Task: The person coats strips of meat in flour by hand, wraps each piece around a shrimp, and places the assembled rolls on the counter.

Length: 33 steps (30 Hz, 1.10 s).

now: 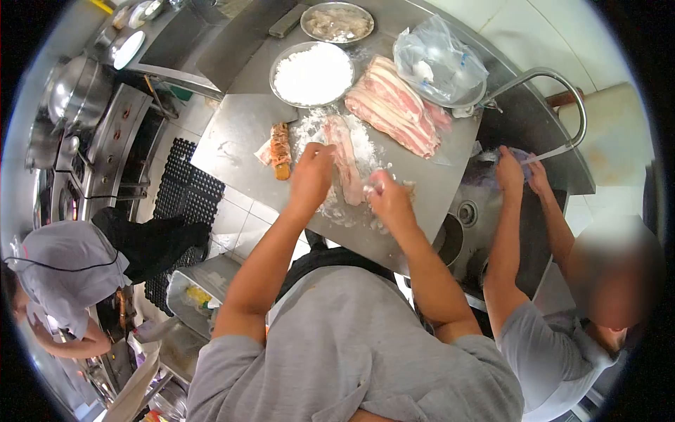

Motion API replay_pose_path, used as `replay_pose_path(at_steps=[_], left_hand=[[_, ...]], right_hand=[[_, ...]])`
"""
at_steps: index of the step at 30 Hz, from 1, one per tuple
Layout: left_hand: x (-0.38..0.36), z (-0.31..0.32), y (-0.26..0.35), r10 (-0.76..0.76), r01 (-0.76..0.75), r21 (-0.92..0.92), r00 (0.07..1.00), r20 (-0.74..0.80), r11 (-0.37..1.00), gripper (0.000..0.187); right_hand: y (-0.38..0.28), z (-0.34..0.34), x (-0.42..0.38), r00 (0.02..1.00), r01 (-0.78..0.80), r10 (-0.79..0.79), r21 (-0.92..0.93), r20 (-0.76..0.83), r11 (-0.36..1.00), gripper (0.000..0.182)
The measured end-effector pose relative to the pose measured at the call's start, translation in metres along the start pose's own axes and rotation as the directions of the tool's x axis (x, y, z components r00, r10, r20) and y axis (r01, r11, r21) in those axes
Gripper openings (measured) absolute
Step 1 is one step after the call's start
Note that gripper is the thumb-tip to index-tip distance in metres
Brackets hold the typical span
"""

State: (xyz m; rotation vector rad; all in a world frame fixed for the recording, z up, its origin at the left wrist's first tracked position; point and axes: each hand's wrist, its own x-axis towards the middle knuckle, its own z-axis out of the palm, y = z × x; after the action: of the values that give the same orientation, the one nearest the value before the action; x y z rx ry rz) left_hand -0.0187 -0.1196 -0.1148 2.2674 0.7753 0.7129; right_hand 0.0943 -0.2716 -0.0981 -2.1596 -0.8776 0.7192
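Note:
A long strip of raw bacon (343, 155) lies on white flour (362, 137) spread over the steel table. My left hand (313, 172) is closed, its fingertips pinching the strip's left edge near the upper half. Just right of the strip's lower end, my right hand (390, 202) has curled, flour-dusted fingers; what is between them, if anything, is hidden. To the left lies a roll wrapped in meat (280, 149), with an orange-brown end showing. A stack of bacon slices (394, 105) sits beyond my right hand.
At the back stand a bowl of white flour (313, 74), a bowl of pale wet food (337, 23) and a clear plastic bag (439, 60) in a bowl. On the right, a co-worker's hands (512, 169) are at the sink (467, 211). Another person (70, 267) bends at the left.

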Motion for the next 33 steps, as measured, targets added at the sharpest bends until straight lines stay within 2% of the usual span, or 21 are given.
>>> replay_pose_path(at_steps=[1, 3, 5, 7, 11, 14, 17, 20, 23, 25, 26, 27, 30, 32, 33], left_hand=[[0.001, -0.009, -0.002, 0.032, -0.032, -0.006, 0.999, -0.038, 0.999, 0.016], [0.001, -0.033, -0.010, 0.096, -0.098, -0.012, 0.989, -0.112, 0.995, 0.017], [-0.007, -0.061, -0.005, -0.046, 0.041, -0.043, 0.989, -0.141, 0.998, 0.017], [-0.022, -0.083, -0.013, -0.150, 0.144, -0.044, 0.972, -0.179, 0.989, 0.016], [-0.082, -0.118, -0.051, -0.255, 0.287, 0.084, 0.927, -0.275, 0.954, 0.013], [-0.138, -0.132, -0.068, -0.369, 0.416, 0.063, 0.859, -0.355, 0.907, 0.012], [-0.198, -0.133, -0.087, -0.444, 0.504, 0.051, 0.801, -0.402, 0.862, 0.013], [-0.234, -0.131, -0.086, -0.528, 0.603, 0.111, 0.761, -0.377, 0.790, 0.012], [-0.240, -0.120, -0.077, -0.619, 0.645, -0.078, 0.682, -0.389, 0.760, 0.011], [-0.230, -0.112, -0.069, -0.533, 0.569, -0.012, 0.763, -0.364, 0.822, 0.010], [-0.219, -0.109, -0.063, -0.484, 0.524, 0.023, 0.802, -0.350, 0.851, 0.010], [-0.204, -0.104, -0.054, -0.481, 0.499, -0.025, 0.820, -0.310, 0.866, 0.010], [-0.151, -0.089, -0.009, -0.460, 0.441, -0.146, 0.876, -0.144, 0.886, 0.014], [-0.126, -0.073, -0.011, -0.178, 0.175, -0.037, 0.975, -0.134, 0.984, 0.017], [-0.113, -0.070, -0.003, -0.117, 0.115, -0.028, 0.988, -0.102, 0.993, 0.018]], right_hand=[[-0.005, -0.010, 0.009, 0.999, 0.038, -0.038, -0.003, -0.023, 0.999, 0.031], [-0.020, -0.029, 0.038, 0.964, 0.225, -0.226, -0.026, -0.136, 0.974, 0.026], [-0.042, -0.049, 0.078, 0.893, 0.399, -0.421, -0.154, -0.157, 0.904, 0.021], [-0.063, -0.057, 0.120, 0.792, 0.568, -0.591, -0.169, -0.154, 0.805, 0.018], [-0.090, -0.047, 0.201, 0.749, 0.636, -0.651, -0.410, 0.125, 0.654, 0.019], [-0.098, -0.018, 0.234, 0.788, 0.573, -0.572, -0.611, 0.228, 0.545, 0.018], [-0.095, -0.001, 0.246, 0.781, 0.575, -0.576, -0.639, 0.242, 0.511, 0.014], [-0.100, -0.007, 0.248, 0.762, 0.610, -0.595, -0.591, 0.255, 0.528, 0.015], [-0.108, -0.041, 0.199, 0.722, 0.688, -0.669, -0.279, 0.175, 0.669, 0.015], [-0.089, -0.041, 0.165, 0.766, 0.640, -0.588, -0.214, 0.260, 0.738, 0.017], [-0.070, -0.030, 0.151, 0.752, 0.653, -0.596, -0.189, 0.283, 0.734, 0.017], [-0.053, -0.018, 0.139, 0.736, 0.665, -0.604, -0.163, 0.305, 0.729, 0.018], [-0.029, -0.006, 0.103, 0.847, 0.509, -0.428, -0.253, 0.316, 0.822, 0.024], [-0.039, -0.028, 0.088, 0.892, 0.433, -0.396, -0.163, 0.216, 0.887, 0.026], [-0.039, -0.039, 0.076, 0.916, 0.386, -0.365, -0.113, 0.166, 0.916, 0.028]])
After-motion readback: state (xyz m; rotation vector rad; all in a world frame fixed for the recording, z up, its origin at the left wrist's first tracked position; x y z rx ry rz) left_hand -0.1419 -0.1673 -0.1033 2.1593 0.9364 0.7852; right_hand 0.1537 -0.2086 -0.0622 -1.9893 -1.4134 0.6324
